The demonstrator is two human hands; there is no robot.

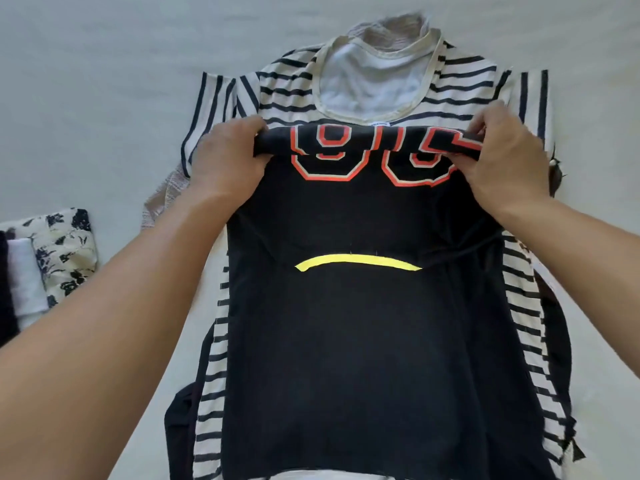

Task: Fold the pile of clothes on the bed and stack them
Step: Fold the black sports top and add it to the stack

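Observation:
A black shirt (363, 341) with orange-outlined numbers and a yellow curved stripe lies in the middle, stretched away from me. My left hand (228, 154) grips its far left corner, and my right hand (502, 154) grips its far right corner. The far edge is rolled over between both hands. Under it lies a white shirt with dark stripes (284, 91), spread flat with its neck opening far from me. Other garments peek out beneath the striped shirt at its edges.
A small stack of folded clothes (52, 261), floral on top with white and dark pieces, sits at the left edge. The pale bed sheet (104, 81) spreads around everything.

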